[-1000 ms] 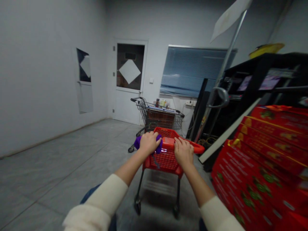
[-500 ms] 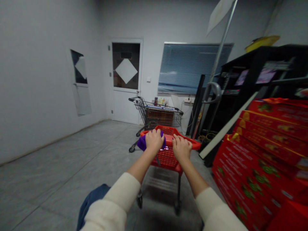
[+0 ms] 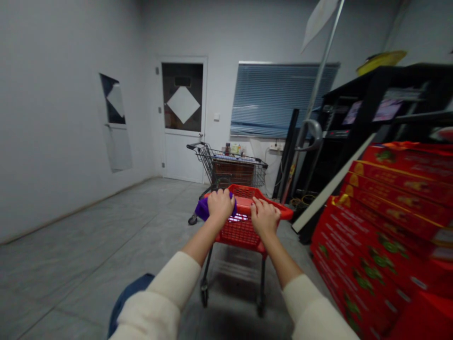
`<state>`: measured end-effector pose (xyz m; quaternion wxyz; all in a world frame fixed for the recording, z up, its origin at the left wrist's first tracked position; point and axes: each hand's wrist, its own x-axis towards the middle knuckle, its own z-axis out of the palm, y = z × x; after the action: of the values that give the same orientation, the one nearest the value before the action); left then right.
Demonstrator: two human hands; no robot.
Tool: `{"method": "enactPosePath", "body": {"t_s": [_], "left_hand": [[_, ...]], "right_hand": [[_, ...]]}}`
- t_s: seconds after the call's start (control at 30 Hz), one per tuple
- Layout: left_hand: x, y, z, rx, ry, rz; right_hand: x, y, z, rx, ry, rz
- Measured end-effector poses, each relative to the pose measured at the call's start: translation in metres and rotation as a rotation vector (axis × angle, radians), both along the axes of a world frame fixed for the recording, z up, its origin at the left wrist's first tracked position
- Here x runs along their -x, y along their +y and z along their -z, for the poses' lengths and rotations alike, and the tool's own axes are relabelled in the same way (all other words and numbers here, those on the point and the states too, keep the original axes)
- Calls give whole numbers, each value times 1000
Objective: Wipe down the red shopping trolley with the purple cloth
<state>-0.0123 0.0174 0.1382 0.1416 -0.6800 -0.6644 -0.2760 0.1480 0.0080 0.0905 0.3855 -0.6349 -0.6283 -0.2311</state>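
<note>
A small red shopping cart [image 3: 240,232] with a plastic basket and dark wheeled legs stands right in front of me. My left hand [image 3: 221,205] is closed over a purple cloth [image 3: 202,209], pressing it onto the left part of the cart's handle; the cloth hangs out past the knuckles. On the right part of the same red handle, my right hand [image 3: 264,216] is wrapped with its fingers over the top. What lies inside the basket is mostly hidden.
Beyond it stands a black wire shopping cart [image 3: 231,166] near a white door [image 3: 182,158]. Stacked red boxes [image 3: 375,241] rise close on the right, with a pale board [image 3: 332,186] leaning beside a black shelf [image 3: 371,85]. A mirror [image 3: 115,123] is on the left wall.
My left hand and the purple cloth have slid slightly left along the handle. The right hand keeps its hold, and the view has shifted a little.
</note>
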Motion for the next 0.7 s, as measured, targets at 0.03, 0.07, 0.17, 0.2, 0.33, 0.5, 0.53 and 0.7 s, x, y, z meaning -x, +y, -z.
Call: {"method": "enactPosePath", "body": {"t_s": [0.03,0.07,0.17,0.2,0.33,0.5,0.53,0.7], "left_hand": [[-8,-3,1,-18,0,14],[-14,-5,1,-31,4,30],[-15,-7,1,-39,41,115],[-10,-6,0,-29,57,148],[24,2,-1,29,85,143],[34,3,2,-2,35,5],[28,2,3,-15,26,-19],[-20,-7,3,-38,4,8]], "right_hand": [[-1,0,0,-5,5,-3],[-2,1,1,-9,9,-8],[-7,2,2,-19,17,-30],[-9,2,2,-19,17,-36],[-12,3,3,-9,12,-47],[-8,4,3,-17,24,-41],[-7,4,3,-17,24,-38],[-9,4,3,-14,18,-36]]}}
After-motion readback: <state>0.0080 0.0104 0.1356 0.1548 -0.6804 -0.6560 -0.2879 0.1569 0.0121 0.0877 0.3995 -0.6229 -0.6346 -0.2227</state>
